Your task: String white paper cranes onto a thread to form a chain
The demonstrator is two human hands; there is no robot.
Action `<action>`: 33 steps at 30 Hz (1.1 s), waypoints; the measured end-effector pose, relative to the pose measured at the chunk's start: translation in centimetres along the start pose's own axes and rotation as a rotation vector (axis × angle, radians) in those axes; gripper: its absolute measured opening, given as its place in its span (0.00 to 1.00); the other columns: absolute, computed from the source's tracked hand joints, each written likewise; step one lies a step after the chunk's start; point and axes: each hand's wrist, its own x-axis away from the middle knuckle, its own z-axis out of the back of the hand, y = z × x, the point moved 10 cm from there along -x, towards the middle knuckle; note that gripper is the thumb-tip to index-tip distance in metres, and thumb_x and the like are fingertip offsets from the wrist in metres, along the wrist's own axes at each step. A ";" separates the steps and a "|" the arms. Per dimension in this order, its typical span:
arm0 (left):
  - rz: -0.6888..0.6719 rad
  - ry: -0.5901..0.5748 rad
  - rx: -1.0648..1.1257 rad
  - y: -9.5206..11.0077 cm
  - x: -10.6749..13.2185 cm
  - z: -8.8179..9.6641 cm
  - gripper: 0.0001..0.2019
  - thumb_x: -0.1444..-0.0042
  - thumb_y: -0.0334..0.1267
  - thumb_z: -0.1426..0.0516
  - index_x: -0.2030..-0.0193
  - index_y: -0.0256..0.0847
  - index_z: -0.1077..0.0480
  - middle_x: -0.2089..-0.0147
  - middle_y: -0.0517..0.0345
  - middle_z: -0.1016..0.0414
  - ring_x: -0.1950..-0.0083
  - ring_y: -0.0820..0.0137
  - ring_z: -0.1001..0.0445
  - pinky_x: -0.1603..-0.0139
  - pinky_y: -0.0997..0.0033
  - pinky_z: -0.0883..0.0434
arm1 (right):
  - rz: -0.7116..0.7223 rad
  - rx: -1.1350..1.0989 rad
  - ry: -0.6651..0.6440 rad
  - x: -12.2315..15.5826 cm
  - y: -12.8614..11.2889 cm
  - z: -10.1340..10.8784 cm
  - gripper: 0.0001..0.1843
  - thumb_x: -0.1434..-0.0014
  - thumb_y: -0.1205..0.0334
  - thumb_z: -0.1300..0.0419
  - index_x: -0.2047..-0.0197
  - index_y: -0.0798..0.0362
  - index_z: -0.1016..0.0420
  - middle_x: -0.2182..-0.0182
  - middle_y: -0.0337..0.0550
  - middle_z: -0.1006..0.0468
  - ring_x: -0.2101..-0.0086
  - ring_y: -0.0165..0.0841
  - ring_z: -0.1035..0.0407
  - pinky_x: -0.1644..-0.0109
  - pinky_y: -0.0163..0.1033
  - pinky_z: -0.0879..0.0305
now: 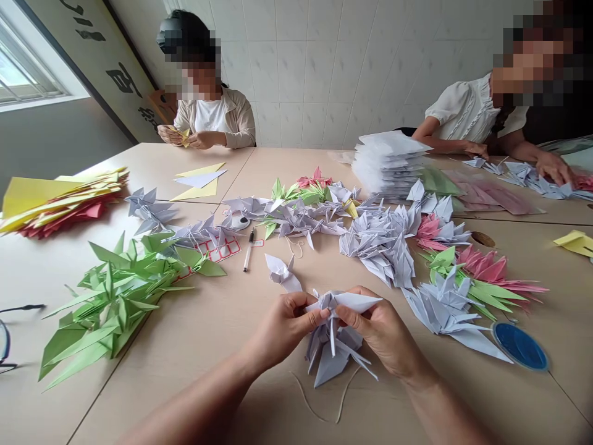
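Observation:
Between both hands I pinch a pale lavender paper crane (332, 303), its wings spread to the sides. My left hand (286, 327) closes thumb and fingers on its left side near the middle. On the right wing, my right hand (382, 330) has its thumb and fingers closed. Just below hang or lie more pale folded cranes (334, 358); whether they are joined to the held one I cannot tell. A thin beige string (340, 408) loops out beneath them over the table. One loose pale crane (283, 273) lies just beyond my left hand.
Green cranes (115, 290) are heaped at left, and pale cranes (380, 241) with pink and green ones curve across the middle and right. A pen (249, 250), a blue round lid (519, 346), stacked white packets (389, 165) and yellow paper (41, 198) lie around. Two people sit opposite.

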 end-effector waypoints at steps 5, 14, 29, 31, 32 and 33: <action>-0.047 0.025 -0.068 0.6 0.2 -0.1 0.20 0.47 0.53 0.39 0.74 0.35 0.31 0.78 0.65 0.42 0.74 0.76 0.46 0.74 0.75 0.48 | 0.011 0.050 0.011 0.1 -0.4 -0.2 0.18 0.44 0.46 0.35 0.66 0.54 0.25 0.73 0.38 0.26 0.71 0.30 0.36 0.68 0.35 0.41; -0.064 0.043 -0.103 0.8 0.1 0.2 0.21 0.44 0.53 0.42 0.75 0.37 0.36 0.77 0.66 0.44 0.74 0.76 0.47 0.74 0.75 0.48 | 0.001 -0.047 0.052 0.0 -0.1 0.2 0.19 0.44 0.46 0.34 0.71 0.55 0.26 0.77 0.36 0.29 0.74 0.27 0.37 0.70 0.32 0.40; 0.008 0.045 -0.140 -0.3 -0.3 1.7 0.20 0.46 0.54 0.39 0.72 0.37 0.34 0.75 0.65 0.42 0.72 0.75 0.48 0.71 0.72 0.51 | 0.014 -0.279 0.308 -0.8 0.2 4.5 0.23 0.56 0.42 0.28 0.77 0.55 0.23 0.78 0.37 0.27 0.76 0.26 0.38 0.74 0.30 0.38; 0.005 0.049 -0.135 -0.1 -0.3 1.8 0.20 0.47 0.54 0.39 0.72 0.37 0.33 0.75 0.65 0.42 0.72 0.74 0.48 0.71 0.73 0.50 | 0.009 -0.290 0.322 -0.8 0.3 4.8 0.23 0.57 0.42 0.28 0.77 0.55 0.23 0.79 0.38 0.27 0.76 0.26 0.38 0.74 0.30 0.38; -0.001 0.052 -0.131 0.0 -0.3 1.8 0.20 0.47 0.54 0.39 0.72 0.37 0.33 0.76 0.64 0.42 0.72 0.74 0.47 0.71 0.72 0.49 | 0.009 -0.294 0.329 -0.8 0.3 4.9 0.23 0.58 0.42 0.27 0.77 0.55 0.23 0.78 0.38 0.27 0.76 0.26 0.37 0.74 0.30 0.37; -0.011 0.055 -0.127 0.2 -0.3 1.7 0.20 0.47 0.54 0.39 0.72 0.37 0.33 0.75 0.64 0.41 0.72 0.74 0.46 0.71 0.72 0.49 | 0.011 -0.297 0.335 -0.8 0.2 5.1 0.23 0.58 0.42 0.27 0.76 0.54 0.23 0.77 0.39 0.27 0.75 0.26 0.37 0.73 0.30 0.37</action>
